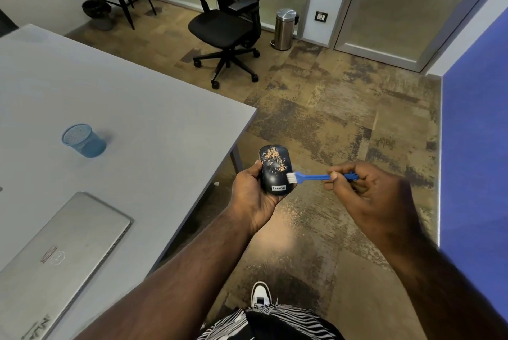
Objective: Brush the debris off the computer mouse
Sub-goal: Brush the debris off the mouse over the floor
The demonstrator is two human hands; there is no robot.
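My left hand (251,194) holds a black computer mouse (270,177) over the floor, just past the table's corner. Tan debris (275,162) is scattered over the mouse's upper half. My right hand (365,188) grips a small blue brush (316,177) by its handle. The brush's white bristles (291,177) touch the right side of the mouse, just below the debris. Some tan specks lie on the carpet (291,213) under the mouse.
A grey table (123,97) fills the left, with a blue mesh cup (83,140) and a closed silver laptop (55,254) on it. A black office chair (228,23) and a steel bin (284,29) stand farther back. A blue wall (475,161) is on the right.
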